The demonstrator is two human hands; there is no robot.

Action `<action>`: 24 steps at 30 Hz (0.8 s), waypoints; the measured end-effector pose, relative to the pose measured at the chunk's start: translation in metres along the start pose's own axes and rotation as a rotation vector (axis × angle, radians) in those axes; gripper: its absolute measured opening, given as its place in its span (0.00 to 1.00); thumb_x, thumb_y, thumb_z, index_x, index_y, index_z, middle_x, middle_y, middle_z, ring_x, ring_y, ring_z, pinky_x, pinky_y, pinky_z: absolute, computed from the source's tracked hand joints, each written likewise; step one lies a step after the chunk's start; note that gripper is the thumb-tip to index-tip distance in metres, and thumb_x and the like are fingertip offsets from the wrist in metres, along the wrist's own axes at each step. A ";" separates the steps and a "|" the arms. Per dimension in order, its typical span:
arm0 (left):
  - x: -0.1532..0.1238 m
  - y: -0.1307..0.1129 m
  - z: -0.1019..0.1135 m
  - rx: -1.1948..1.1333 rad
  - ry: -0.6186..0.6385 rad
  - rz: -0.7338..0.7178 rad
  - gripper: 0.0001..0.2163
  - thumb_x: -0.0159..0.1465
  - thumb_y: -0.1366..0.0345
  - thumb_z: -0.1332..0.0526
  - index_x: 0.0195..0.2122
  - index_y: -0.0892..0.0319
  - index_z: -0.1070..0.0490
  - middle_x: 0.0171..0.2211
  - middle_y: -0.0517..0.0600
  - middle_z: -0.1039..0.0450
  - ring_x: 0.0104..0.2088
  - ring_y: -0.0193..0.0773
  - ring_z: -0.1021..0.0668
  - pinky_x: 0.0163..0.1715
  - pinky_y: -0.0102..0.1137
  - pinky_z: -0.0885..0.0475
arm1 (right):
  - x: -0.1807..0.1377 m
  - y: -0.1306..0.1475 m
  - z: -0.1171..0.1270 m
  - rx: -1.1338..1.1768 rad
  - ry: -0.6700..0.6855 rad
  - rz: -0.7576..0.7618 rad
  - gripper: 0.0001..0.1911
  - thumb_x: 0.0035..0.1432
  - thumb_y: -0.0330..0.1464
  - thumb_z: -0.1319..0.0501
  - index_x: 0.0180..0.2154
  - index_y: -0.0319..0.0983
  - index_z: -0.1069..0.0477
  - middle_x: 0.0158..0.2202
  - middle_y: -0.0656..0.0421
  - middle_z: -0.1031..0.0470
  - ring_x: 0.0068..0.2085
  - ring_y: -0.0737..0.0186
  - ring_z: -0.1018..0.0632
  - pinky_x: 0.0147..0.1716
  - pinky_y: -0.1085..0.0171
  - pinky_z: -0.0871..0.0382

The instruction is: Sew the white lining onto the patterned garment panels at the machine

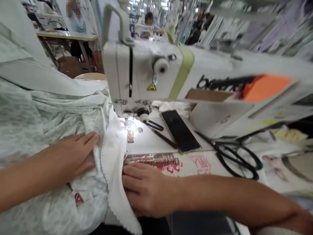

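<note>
Your left hand (70,155) flat and open on pale green cloth (41,130), your right hand (146,189) slightly curled on white trim (113,169), neither gripping, beside the sewing machine (144,68)

Black lettering on the sewing machine (146,65) arm starts "bro", then runs under an orange patch (266,87); a yellow warning triangle (152,87) marks its head. Red stamped characters (200,164) on the tabletop and a small red-printed label (78,197) on the pale green garment are illegible.

Matt knit cloth (49,130), smooth painted-metal sewing machine (137,71), glossy black phone (180,130)
</note>
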State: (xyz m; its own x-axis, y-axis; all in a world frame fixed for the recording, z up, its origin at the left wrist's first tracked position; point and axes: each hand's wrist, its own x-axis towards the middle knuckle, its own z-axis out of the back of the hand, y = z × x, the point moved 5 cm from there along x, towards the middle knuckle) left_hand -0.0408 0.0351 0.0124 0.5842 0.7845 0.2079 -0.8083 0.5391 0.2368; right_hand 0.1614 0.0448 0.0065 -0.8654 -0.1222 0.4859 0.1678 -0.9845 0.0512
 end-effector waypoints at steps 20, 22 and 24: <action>0.032 -0.069 0.015 -0.215 -0.013 -0.261 0.18 0.65 0.73 0.50 0.56 0.70 0.40 0.53 0.60 0.34 0.57 0.47 0.34 0.57 0.40 0.36 | 0.007 0.006 0.007 -0.004 0.067 -0.065 0.14 0.60 0.25 0.50 0.30 0.30 0.27 0.33 0.50 0.28 0.40 0.56 0.28 0.46 0.58 0.31; 0.030 -0.069 0.014 -0.255 0.092 -0.196 0.23 0.63 0.70 0.47 0.59 0.70 0.44 0.59 0.61 0.42 0.60 0.49 0.40 0.59 0.41 0.39 | 0.006 0.007 0.007 -0.008 0.062 -0.054 0.13 0.60 0.25 0.49 0.30 0.30 0.27 0.32 0.51 0.28 0.41 0.56 0.27 0.44 0.59 0.31; 0.026 -0.070 0.013 -0.267 0.168 -0.132 0.27 0.61 0.69 0.46 0.61 0.69 0.49 0.62 0.60 0.49 0.63 0.50 0.45 0.61 0.41 0.41 | 0.006 0.007 0.007 -0.007 0.061 -0.062 0.13 0.61 0.26 0.49 0.31 0.31 0.27 0.32 0.51 0.28 0.41 0.56 0.28 0.43 0.60 0.31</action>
State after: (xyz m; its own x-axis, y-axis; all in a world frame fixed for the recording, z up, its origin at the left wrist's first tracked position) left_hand 0.0321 0.0135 0.0137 0.6830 0.7299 0.0276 -0.7300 0.6834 -0.0104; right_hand 0.1606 0.0382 0.0156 -0.9014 -0.0680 0.4276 0.1097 -0.9912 0.0737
